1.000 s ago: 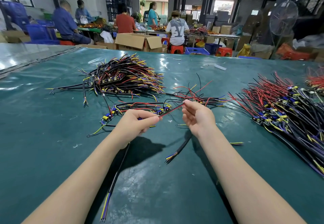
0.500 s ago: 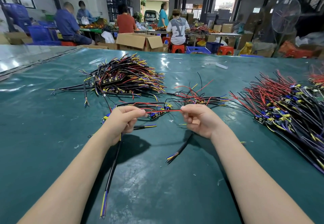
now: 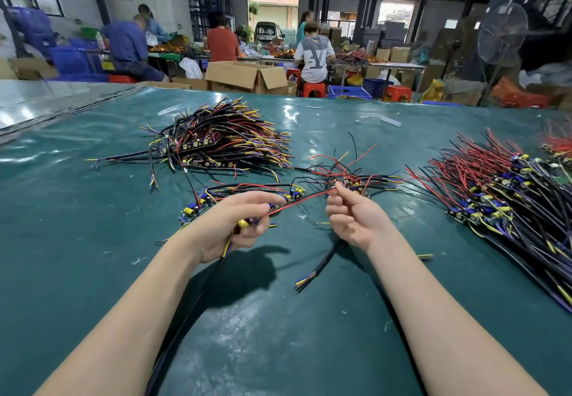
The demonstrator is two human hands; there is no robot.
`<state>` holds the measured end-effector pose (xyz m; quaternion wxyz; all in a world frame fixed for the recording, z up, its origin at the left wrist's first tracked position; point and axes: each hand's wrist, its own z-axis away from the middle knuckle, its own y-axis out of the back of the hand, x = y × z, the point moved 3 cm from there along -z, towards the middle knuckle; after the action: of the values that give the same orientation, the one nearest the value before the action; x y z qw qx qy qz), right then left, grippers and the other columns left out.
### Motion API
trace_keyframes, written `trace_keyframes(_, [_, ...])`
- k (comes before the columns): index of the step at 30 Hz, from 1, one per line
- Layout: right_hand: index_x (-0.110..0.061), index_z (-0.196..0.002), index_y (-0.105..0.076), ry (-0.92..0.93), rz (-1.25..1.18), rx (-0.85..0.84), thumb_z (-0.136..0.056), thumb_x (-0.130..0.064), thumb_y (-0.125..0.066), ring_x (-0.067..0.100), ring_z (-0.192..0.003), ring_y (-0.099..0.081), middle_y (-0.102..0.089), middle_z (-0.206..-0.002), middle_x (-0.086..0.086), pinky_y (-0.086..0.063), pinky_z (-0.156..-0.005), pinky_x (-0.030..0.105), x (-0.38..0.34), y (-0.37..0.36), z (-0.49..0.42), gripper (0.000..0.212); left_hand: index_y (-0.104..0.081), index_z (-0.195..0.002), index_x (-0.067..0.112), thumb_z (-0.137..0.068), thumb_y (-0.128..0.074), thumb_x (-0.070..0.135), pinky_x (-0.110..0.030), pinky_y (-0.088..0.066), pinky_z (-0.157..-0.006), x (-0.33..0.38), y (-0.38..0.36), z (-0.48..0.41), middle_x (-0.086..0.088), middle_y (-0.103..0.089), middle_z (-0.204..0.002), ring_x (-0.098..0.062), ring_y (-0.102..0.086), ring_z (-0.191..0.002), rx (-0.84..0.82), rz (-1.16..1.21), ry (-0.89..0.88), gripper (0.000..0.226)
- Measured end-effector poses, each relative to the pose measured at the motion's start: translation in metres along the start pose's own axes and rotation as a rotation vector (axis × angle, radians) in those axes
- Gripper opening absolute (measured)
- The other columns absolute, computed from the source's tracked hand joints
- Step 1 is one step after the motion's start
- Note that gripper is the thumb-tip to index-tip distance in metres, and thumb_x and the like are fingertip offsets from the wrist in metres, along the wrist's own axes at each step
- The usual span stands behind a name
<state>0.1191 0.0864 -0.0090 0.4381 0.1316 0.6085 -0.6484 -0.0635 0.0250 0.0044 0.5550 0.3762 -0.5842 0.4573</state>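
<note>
My left hand (image 3: 235, 225) holds a small circuit board with yellow and blue parts (image 3: 247, 221) above the green table mat (image 3: 77, 241). Its black cable (image 3: 198, 296) trails back under my left forearm. A red wire (image 3: 305, 200) runs taut from that board to my right hand (image 3: 353, 219), whose thumb and forefinger pinch its far end. Below my right hand a second black cable (image 3: 322, 262) lies on the mat, its coloured cores fanned out.
A heap of wired boards (image 3: 229, 141) lies at the back left, a smaller cluster (image 3: 349, 175) just beyond my hands, and a big pile with red wires (image 3: 507, 191) at the right. Several people sit at far benches near an open cardboard box (image 3: 247, 75).
My left hand has turned and opened its fingers more around the board. My right hand has lifted slightly, and the red wire now slopes up to the right.
</note>
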Motion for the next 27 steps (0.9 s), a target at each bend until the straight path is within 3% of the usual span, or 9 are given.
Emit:
trace_keyframes(3, [-0.009, -0.070, -0.053, 0.375, 0.468, 0.315, -0.093, -0.008, -0.049, 0.006, -0.043, -0.046, -0.051, -0.058, 0.004, -0.037, -0.038, 0.015, -0.011, -0.003, 0.000, 0.023, -0.051, -0.106, 0.012, -0.092, -0.028, 0.008, -0.012, -0.020, -0.033, -0.002, 0.001, -0.001, -0.003, -0.050, -0.050, -0.007, -0.030, -0.037, 0.084, 0.026, 0.074, 0.027])
trace_keyframes(5, [-0.008, -0.078, -0.061, 0.700, 0.948, 0.461, -0.090, -0.010, -0.053, 0.017, -0.071, -0.054, -0.058, -0.077, 0.009, -0.045, -0.066, 0.027, -0.020, -0.013, 0.007, 0.014, -0.047, -0.102, 0.013, -0.090, -0.021, 0.003, -0.011, -0.018, -0.033, -0.003, 0.002, -0.003, -0.004, -0.050, -0.047, -0.008, -0.028, -0.035, 0.140, -0.002, 0.107, 0.030])
trace_keyframes(7, [-0.008, -0.088, -0.067, 0.972, 1.380, 0.597, -0.087, -0.013, -0.056, 0.028, -0.092, -0.052, -0.062, -0.092, 0.010, -0.034, -0.084, 0.035, -0.019, -0.026, 0.019, 0.012, -0.044, -0.096, 0.014, -0.087, -0.020, -0.001, -0.009, -0.017, -0.034, -0.005, 0.002, -0.005, -0.005, -0.049, -0.046, -0.008, -0.026, -0.032, 0.177, -0.043, 0.138, 0.029])
trace_keyframes(10, [-0.006, -0.086, -0.070, 1.317, 1.629, 0.570, -0.080, -0.012, -0.057, 0.034, -0.093, -0.056, -0.064, -0.090, 0.014, -0.029, -0.085, 0.036, -0.007, -0.047, 0.032, 0.015, -0.039, -0.092, 0.016, -0.087, -0.023, -0.003, -0.010, -0.016, -0.034, -0.008, 0.002, -0.007, -0.005, -0.051, -0.045, -0.009, -0.028, -0.031, 0.195, -0.165, 0.185, 0.026])
trace_keyframes(12, [-0.004, -0.084, -0.069, 1.186, 1.791, 0.268, -0.086, -0.018, -0.053, 0.033, -0.091, -0.055, -0.064, -0.088, 0.015, -0.035, -0.083, 0.038, 0.006, -0.059, 0.029, 0.021, -0.035, -0.089, 0.016, -0.086, -0.023, -0.003, -0.011, -0.017, -0.033, -0.010, 0.003, -0.008, -0.006, -0.052, -0.046, -0.009, -0.030, -0.033, 0.194, -0.216, 0.183, 0.023])
trace_keyframes(15, [-0.007, -0.083, -0.065, 0.643, 2.061, -0.197, -0.096, -0.030, -0.043, 0.030, -0.088, -0.054, -0.064, -0.088, 0.014, -0.039, -0.076, 0.038, 0.036, -0.063, 0.018, 0.034, -0.032, -0.083, 0.016, -0.084, -0.026, -0.002, -0.013, -0.019, -0.033, -0.012, 0.005, -0.008, -0.005, -0.053, -0.047, -0.010, -0.031, -0.034, 0.200, -0.275, 0.175, 0.019])
trace_keyframes(18, [-0.007, -0.080, -0.066, 0.502, 1.857, -0.298, -0.094, -0.029, -0.050, 0.022, -0.069, -0.050, -0.063, -0.075, 0.014, -0.037, -0.064, 0.034, 0.043, -0.061, 0.016, 0.030, -0.032, -0.081, 0.016, -0.082, -0.028, -0.001, -0.013, -0.018, -0.035, -0.012, 0.007, -0.009, -0.004, -0.053, -0.046, -0.010, -0.031, -0.034, 0.210, -0.324, 0.174, 0.018])
trace_keyframes(21, [-0.006, -0.068, -0.066, 0.392, 1.502, -0.385, -0.090, -0.020, -0.057, 0.006, -0.043, -0.030, -0.039, -0.044, -0.005, -0.023, -0.045, 0.020, 0.034, -0.059, 0.017, 0.028, -0.035, -0.079, 0.016, -0.076, -0.032, 0.001, -0.008, -0.017, -0.036, -0.007, 0.005, -0.008, -0.007, -0.051, -0.047, -0.009, -0.026, -0.031, 0.163, -0.267, 0.143, 0.015])
trace_keyframes(27, [-0.010, -0.062, -0.059, 0.189, 1.106, -0.542, -0.091, -0.005, -0.051, 0.003, -0.035, -0.027, -0.036, -0.038, -0.012, -0.019, -0.038, 0.013, 0.029, -0.057, 0.021, 0.030, -0.038, -0.077, 0.013, -0.054, -0.035, 0.011, -0.007, -0.016, -0.035, 0.005, 0.001, -0.002, -0.004, -0.047, -0.040, -0.004, -0.020, -0.028, 0.019, -0.179, 0.080, 0.024])
